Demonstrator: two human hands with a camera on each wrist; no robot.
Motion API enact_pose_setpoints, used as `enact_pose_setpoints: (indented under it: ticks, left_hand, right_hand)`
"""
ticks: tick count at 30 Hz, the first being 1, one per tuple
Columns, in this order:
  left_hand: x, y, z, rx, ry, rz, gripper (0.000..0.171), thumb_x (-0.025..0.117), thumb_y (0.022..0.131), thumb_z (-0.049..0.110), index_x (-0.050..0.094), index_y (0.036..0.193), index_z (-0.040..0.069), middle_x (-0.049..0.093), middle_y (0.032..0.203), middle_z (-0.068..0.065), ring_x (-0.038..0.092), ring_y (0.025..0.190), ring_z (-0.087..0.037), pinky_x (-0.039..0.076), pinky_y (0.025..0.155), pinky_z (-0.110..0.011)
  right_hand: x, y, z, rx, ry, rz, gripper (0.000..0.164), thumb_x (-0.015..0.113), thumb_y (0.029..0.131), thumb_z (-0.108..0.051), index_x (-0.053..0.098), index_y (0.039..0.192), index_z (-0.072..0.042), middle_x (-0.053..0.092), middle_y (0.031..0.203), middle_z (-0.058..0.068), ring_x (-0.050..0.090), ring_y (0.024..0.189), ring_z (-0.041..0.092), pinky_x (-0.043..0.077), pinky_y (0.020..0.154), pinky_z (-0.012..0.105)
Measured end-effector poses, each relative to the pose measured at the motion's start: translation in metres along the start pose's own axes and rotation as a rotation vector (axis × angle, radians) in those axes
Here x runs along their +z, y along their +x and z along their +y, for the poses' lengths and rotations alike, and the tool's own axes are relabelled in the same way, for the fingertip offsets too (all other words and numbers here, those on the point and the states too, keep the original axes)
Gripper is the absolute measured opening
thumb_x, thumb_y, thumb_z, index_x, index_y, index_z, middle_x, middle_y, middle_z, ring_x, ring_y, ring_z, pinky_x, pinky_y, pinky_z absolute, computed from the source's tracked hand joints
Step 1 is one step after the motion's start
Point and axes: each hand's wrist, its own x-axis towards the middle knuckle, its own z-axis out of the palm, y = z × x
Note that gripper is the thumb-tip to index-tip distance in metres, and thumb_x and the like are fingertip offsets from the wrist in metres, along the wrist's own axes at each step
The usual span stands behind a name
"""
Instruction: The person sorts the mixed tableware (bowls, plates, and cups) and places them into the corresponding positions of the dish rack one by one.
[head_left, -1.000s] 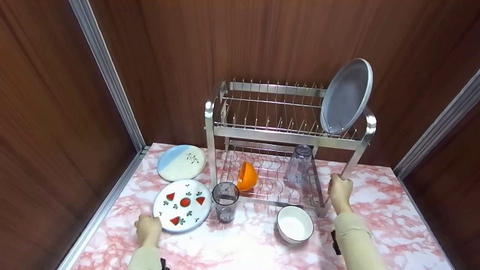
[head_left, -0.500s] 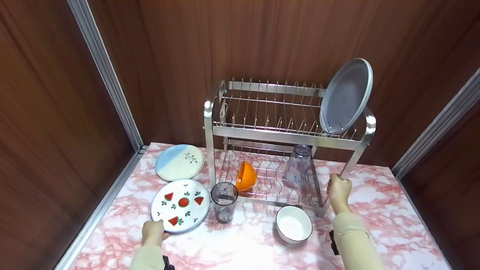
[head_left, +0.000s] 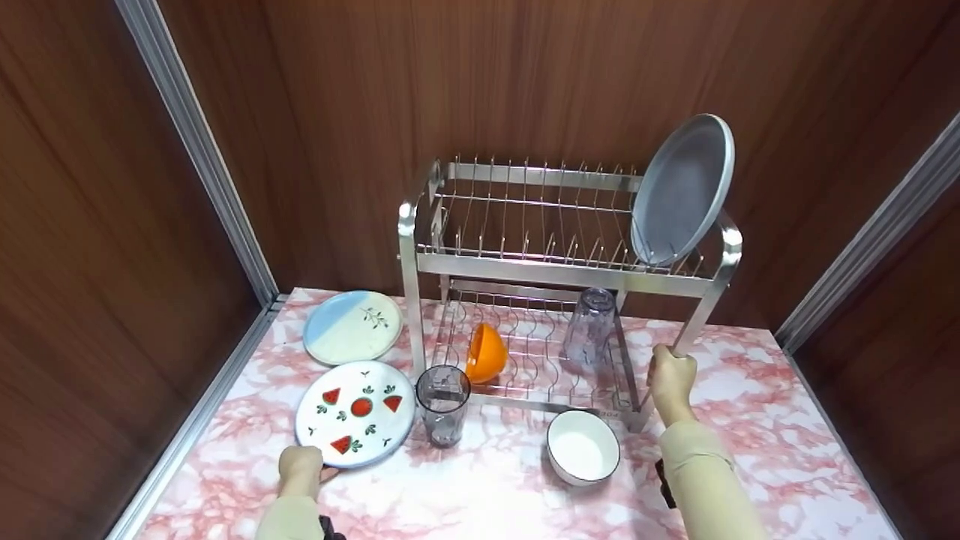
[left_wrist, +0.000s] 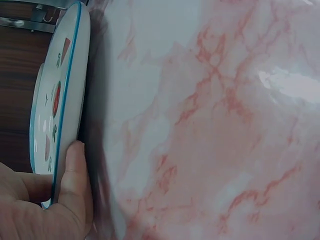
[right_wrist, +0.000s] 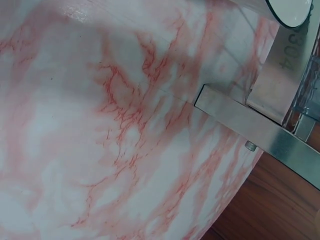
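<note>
My left hand (head_left: pixel 301 469) pinches the near-left rim of a white plate with watermelon drawings (head_left: pixel 355 414). In the left wrist view that plate (left_wrist: pixel 70 90) shows edge-on with a blue rim, the thumb on one face and a finger (left_wrist: pixel 75 172) on its underside. At the right, my right hand (head_left: pixel 672 384) grips the front right leg of a two-tier metal dish rack (head_left: pixel 562 268). The right wrist view shows the lower end of that rack leg (right_wrist: pixel 240 117) but no hand. A grey plate (head_left: pixel 684 191) stands tilted in the rack's upper tier, at its right end.
An orange bowl (head_left: pixel 488 356) and an upturned clear glass (head_left: pixel 589 330) sit on the lower tier. In front stand a dark-tinted glass (head_left: pixel 443 409) and a white bowl (head_left: pixel 583 448). A blue-and-cream plate (head_left: pixel 352 328) lies behind the watermelon plate. Wooden walls (head_left: pixel 337 150) enclose the marbled table (head_left: pixel 465 502).
My left hand has moved from beside the watermelon plate to its near rim and taken hold of it. The right hand keeps its grip on the rack. The whole head view has shifted slightly.
</note>
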Motion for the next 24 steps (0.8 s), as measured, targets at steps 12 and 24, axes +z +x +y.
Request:
enact_pose_setpoints:
  ticks: [12, 24]
  left_hand:
    - [-0.006, 0.000, -0.002, 0.030, -0.120, -0.065, 0.062, 0.024, 0.078, -0.007, -0.004, 0.132, -0.016, 0.005, 0.140, -0.033, 0.020, 0.127, -0.043, 0.051, 0.073, -0.042]
    - [-0.012, -0.011, -0.007, 0.064, -0.151, -0.037, 0.056, 0.028, 0.084, -0.002, 0.005, 0.133, -0.015, 0.012, 0.139, -0.033, 0.029, 0.123, -0.043, 0.052, 0.072, -0.036]
  right_hand:
    - [0.001, -0.002, -0.003, 0.000, -0.002, -0.006, 0.039, 0.041, 0.076, -0.005, 0.037, 0.039, -0.014, 0.033, 0.032, -0.006, 0.028, 0.025, 0.004, 0.025, 0.029, 0.020]
    - [0.001, -0.004, -0.003, 0.002, -0.006, -0.011, 0.039, 0.041, 0.077, -0.004, 0.037, 0.039, -0.013, 0.033, 0.032, -0.006, 0.028, 0.026, 0.004, 0.025, 0.029, 0.020]
